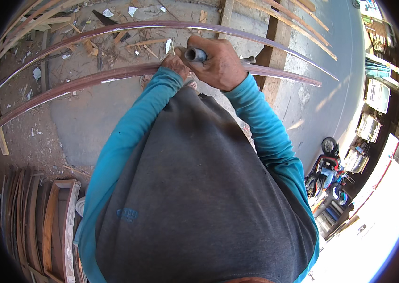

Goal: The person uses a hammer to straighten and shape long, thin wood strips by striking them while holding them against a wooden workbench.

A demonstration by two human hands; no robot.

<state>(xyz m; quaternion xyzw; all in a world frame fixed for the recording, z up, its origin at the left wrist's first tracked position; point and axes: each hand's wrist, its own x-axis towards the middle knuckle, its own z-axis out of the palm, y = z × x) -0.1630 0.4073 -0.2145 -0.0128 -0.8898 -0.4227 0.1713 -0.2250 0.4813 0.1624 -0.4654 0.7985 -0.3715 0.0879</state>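
Observation:
Two long reddish-brown wooden strips run side by side across the upper part of the view, one nearer [81, 84] and one farther [128, 26]. My left hand [176, 66] rests at the nearer strip, its fingers pinched together; what lies between them is too small to tell. Close beside it, my right hand [220, 61] is wrapped round a hammer [195, 54] with a hollow, tube-like metal handle. The handle's round end points toward me. A bit of metal, apparently its head, shows past the right side of my fist, just above the nearer strip.
Wooden beams [275, 52] lie under the strips, with thin laths [298, 23] at the upper right. Wood scraps [91, 47] litter the ground. Curved boards [25, 212] and a wooden frame [70, 226] stand at lower left. A motorcycle [324, 170] is parked at right.

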